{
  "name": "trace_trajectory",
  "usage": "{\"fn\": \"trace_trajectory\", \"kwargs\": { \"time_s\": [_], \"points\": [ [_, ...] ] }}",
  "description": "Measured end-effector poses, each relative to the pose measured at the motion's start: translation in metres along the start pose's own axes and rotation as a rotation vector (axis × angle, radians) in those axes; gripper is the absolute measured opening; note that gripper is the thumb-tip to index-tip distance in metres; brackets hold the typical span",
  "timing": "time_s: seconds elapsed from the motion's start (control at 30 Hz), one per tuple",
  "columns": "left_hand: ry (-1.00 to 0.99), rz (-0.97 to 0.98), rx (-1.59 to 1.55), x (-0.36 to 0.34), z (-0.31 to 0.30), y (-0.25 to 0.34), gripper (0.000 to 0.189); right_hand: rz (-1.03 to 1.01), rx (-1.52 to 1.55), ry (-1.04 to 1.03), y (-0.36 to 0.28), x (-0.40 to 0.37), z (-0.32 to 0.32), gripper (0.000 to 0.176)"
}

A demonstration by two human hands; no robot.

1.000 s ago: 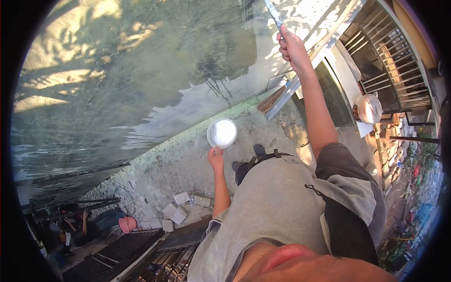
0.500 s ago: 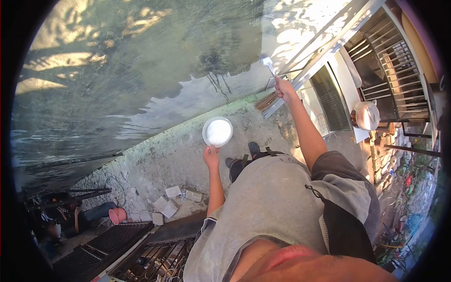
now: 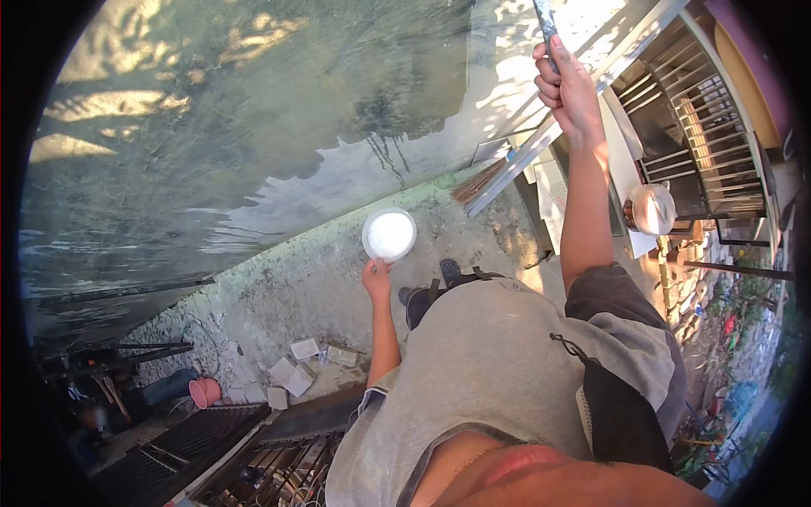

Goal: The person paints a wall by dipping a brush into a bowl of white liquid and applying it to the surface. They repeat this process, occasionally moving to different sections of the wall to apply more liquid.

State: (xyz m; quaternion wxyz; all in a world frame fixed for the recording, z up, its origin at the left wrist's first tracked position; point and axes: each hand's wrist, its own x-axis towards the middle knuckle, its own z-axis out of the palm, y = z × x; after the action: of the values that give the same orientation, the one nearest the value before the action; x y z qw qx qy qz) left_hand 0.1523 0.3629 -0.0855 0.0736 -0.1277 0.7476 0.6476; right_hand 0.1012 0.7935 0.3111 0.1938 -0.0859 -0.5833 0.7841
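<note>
My left hand [image 3: 377, 277] grips the near rim of a round white tub [image 3: 389, 235] with bright white contents, held out over the concrete floor. Raised at the upper right, my right hand [image 3: 564, 89] is closed around the handle of a brush [image 3: 546, 21]; the brush's far end is out of view. Behind it the wall [image 3: 363, 76] is part dark grey-green, part pale, with a jagged border and dark drips between the two areas.
A straw broom [image 3: 478, 183] stands beside a metal post [image 3: 515, 169]. Several pale blocks [image 3: 296, 378] lie on the floor near a pink bucket [image 3: 204, 391]. Another person's leg [image 3: 169, 385] shows at the lower left. A barred metal frame [image 3: 697, 110] stands at the right.
My right hand has swung up and to the right with the brush, away from the wall's corner area. My left hand and the tub have hardly moved.
</note>
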Motion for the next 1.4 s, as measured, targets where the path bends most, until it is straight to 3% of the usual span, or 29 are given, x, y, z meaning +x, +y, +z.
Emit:
{"fn": "trace_trajectory", "kwargs": {
  "time_s": [0.1, 0.2, 0.37, 0.47, 0.53, 0.6, 0.63, 0.67, 0.73, 0.77, 0.8, 0.9, 1.0, 1.07, 1.17, 1.23, 1.3, 1.37, 1.4],
  "points": [
    [0.024, -0.01, -0.033, -0.003, 0.001, 0.006, 0.021, 0.111, -0.038, 0.046, 0.056, 0.024, -0.017, 0.037],
    [0.004, 0.031, 0.017, -0.005, 0.0, 0.007, 0.021, 0.325, -0.131, 0.104, 0.155, 0.026, -0.048, 0.037],
    [0.037, -0.008, 0.012, -0.008, -0.009, -0.006, 0.019, 0.816, -0.109, 0.262, 0.319, -0.028, -0.119, 0.038],
    [0.029, 0.005, 0.011, -0.013, -0.015, -0.005, 0.019, 0.947, -0.117, 0.343, 0.373, -0.045, -0.142, 0.036],
    [0.042, -0.004, -0.013, -0.013, -0.018, -0.004, 0.019, 0.992, -0.111, 0.374, 0.366, -0.041, -0.134, 0.035],
    [0.046, -0.016, -0.078, -0.014, -0.019, -0.004, 0.02, 0.881, -0.044, 0.328, 0.344, -0.027, -0.123, 0.034],
    [0.051, -0.014, -0.119, -0.016, -0.018, -0.004, 0.021, 0.705, -0.057, 0.305, 0.303, -0.022, -0.127, 0.035],
    [0.074, 0.016, 0.012, -0.017, -0.035, -0.006, 0.023, 0.555, -0.046, 0.156, 0.268, 0.012, -0.088, 0.035],
    [0.084, 0.079, 0.165, -0.017, -0.024, -0.017, 0.027, 0.458, -0.073, 0.154, 0.19, 0.029, -0.057, 0.033],
    [0.102, 0.043, 0.156, -0.026, -0.021, 0.009, 0.025, 0.427, -0.091, 0.14, 0.153, 0.026, -0.043, 0.034],
    [0.135, 0.028, 0.012, -0.027, -0.015, 0.009, 0.023, 0.379, -0.078, 0.171, 0.12, 0.016, -0.025, 0.035],
    [0.154, 0.029, 0.045, -0.026, -0.013, 0.01, 0.021, 0.28, -0.164, 0.087, 0.06, -0.023, 0.004, 0.033],
    [0.181, 0.033, -0.022, -0.029, -0.006, 0.015, 0.019, 0.258, -0.281, -0.05, 0.055, -0.041, 0.003, 0.033],
    [0.198, 0.042, -0.053, -0.032, -0.009, 0.024, 0.018, 0.054, -0.55, -0.057, 0.06, -0.062, 0.022, 0.034],
    [0.183, 0.018, -0.018, -0.034, -0.009, 0.031, 0.018, 0.088, -0.737, -0.25, 0.081, -0.07, 0.021, 0.03],
    [0.185, 0.029, -0.021, -0.032, -0.017, 0.032, 0.018, -0.128, -0.944, -0.311, 0.117, -0.071, 0.027, 0.028],
    [0.194, 0.053, 0.009, -0.026, -0.027, 0.025, 0.017, -0.104, -1.096, -0.353, 0.127, -0.087, 0.05, 0.025],
    [0.231, 0.06, 0.025, -0.023, -0.031, 0.016, 0.016, -0.106, -1.038, -0.454, 0.133, -0.097, 0.068, 0.024],
    [0.192, 0.1, 0.045, -0.019, -0.037, 0.014, 0.017, -0.241, -1.089, -0.512, 0.142, -0.097, 0.067, 0.024]
  ]
}}
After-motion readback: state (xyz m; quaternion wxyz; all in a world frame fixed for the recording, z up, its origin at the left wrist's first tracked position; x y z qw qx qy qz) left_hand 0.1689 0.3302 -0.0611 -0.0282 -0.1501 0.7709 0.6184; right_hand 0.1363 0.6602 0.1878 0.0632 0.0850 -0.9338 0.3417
